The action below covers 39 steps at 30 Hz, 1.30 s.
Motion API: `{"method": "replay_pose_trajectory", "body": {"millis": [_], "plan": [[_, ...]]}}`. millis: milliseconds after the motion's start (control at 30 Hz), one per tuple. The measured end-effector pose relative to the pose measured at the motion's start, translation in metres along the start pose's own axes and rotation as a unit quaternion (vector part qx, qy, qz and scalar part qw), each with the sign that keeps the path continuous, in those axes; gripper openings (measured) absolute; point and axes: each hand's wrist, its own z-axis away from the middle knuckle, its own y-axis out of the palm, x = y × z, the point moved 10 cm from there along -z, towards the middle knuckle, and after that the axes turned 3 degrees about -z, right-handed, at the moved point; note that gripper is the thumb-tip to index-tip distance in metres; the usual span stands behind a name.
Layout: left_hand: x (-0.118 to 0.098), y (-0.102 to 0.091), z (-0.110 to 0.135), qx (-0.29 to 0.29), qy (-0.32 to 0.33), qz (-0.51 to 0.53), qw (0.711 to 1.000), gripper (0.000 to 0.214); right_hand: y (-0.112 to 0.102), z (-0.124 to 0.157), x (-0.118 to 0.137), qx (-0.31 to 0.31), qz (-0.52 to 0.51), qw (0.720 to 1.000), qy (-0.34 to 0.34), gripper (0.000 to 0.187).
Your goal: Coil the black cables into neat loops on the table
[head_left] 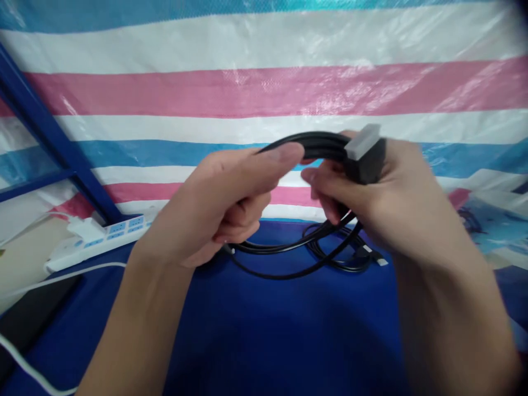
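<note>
My left hand [223, 203] and my right hand [379, 192] are raised together above a blue cloth-covered table [272, 330], both gripping a coiled black cable [317, 146]. The left thumb and fingers pinch the top of the loop. In the right hand are the loop's other side and a black plug block with a grey cap [365, 154]. The lower strands of the cable [297, 258] hang down and rest on the cloth, with a small connector end [377, 258] lying under my right wrist.
A white power strip with blue sockets [103, 236] lies at the left, with white cords [61, 275] running from it. A dark flat object [28, 313] sits at the left edge. A striped plastic tarp [264, 82] hangs behind, beside a blue metal frame [53, 137].
</note>
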Motion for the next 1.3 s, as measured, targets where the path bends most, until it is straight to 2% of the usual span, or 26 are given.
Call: {"method": "replay_pose_trajectory", "body": {"millis": [67,133,233,333,433,600,667,733,800,833,867,933,1000,1067,1100,1167,1233,1300], "plan": [[-0.008,0.002,0.0,-0.012,0.034,0.044,0.998,0.048,-0.018,0.003,0.014,-0.112,-0.015,0.99,-0.079,0.011],[-0.015,0.0,0.001,-0.038,0.062,0.06,0.996,0.051,-0.027,0.006,0.012,-0.166,-0.074,0.979,-0.094,0.007],[-0.015,-0.006,0.002,-0.068,0.052,0.035,0.996,0.051,-0.017,0.001,-0.005,-0.11,-0.139,0.984,-0.032,0.007],[-0.009,-0.004,0.001,-0.033,0.01,0.011,0.999,0.033,-0.009,-0.002,-0.01,-0.056,-0.117,0.992,-0.011,0.014],[-0.004,0.0,0.0,0.002,-0.009,0.041,0.999,0.022,-0.007,-0.004,-0.013,-0.04,-0.126,0.991,0.014,0.017],[0.001,-0.013,-0.006,-0.074,0.005,0.042,0.996,0.021,0.0,-0.003,-0.028,-0.031,-0.277,0.952,0.126,0.014],[0.001,-0.013,-0.009,-0.077,0.008,0.032,0.996,0.027,0.003,-0.002,-0.031,-0.013,-0.284,0.948,0.142,0.014],[0.004,-0.008,-0.011,-0.05,-0.001,0.024,0.998,0.041,-0.005,-0.003,-0.03,-0.026,-0.2,0.972,0.118,0.009],[0.013,0.002,-0.012,0.01,-0.031,0.021,0.999,0.061,-0.011,-0.005,-0.02,-0.029,-0.03,0.997,0.058,0.017],[0.019,0.008,-0.011,0.047,-0.051,0.02,0.997,0.068,-0.008,-0.005,-0.012,-0.011,0.064,0.998,0.017,0.02],[0.025,0.013,-0.009,0.082,-0.071,0.016,0.994,0.07,-0.001,-0.005,-0.004,0.015,0.149,0.989,-0.023,0.02],[0.034,0.022,-0.003,0.142,-0.095,-0.008,0.985,0.055,0.012,0.0,0.009,0.057,0.271,0.956,-0.096,0.023],[0.038,0.029,0.004,0.19,-0.1,-0.034,0.976,0.037,0.02,0.006,0.02,0.063,0.341,0.926,-0.146,0.026],[0.039,0.035,0.009,0.217,-0.108,-0.048,0.969,0.037,0.026,0.012,0.028,0.071,0.376,0.906,-0.183,0.028],[0.04,0.035,0.01,0.211,-0.117,-0.057,0.969,0.038,0.031,0.015,0.029,0.087,0.385,0.898,-0.193,0.031],[0.039,0.032,0.009,0.16,-0.125,-0.085,0.975,0.033,0.038,0.019,0.031,0.111,0.387,0.893,-0.203,0.038],[0.033,0.026,0.007,0.087,-0.107,-0.118,0.983,0.029,0.035,0.02,0.035,0.096,0.355,0.907,-0.203,0.042],[0.024,0.026,0.006,0.04,-0.078,-0.124,0.988,0.029,0.023,0.018,0.039,0.061,0.292,0.935,-0.193,0.043]]}}
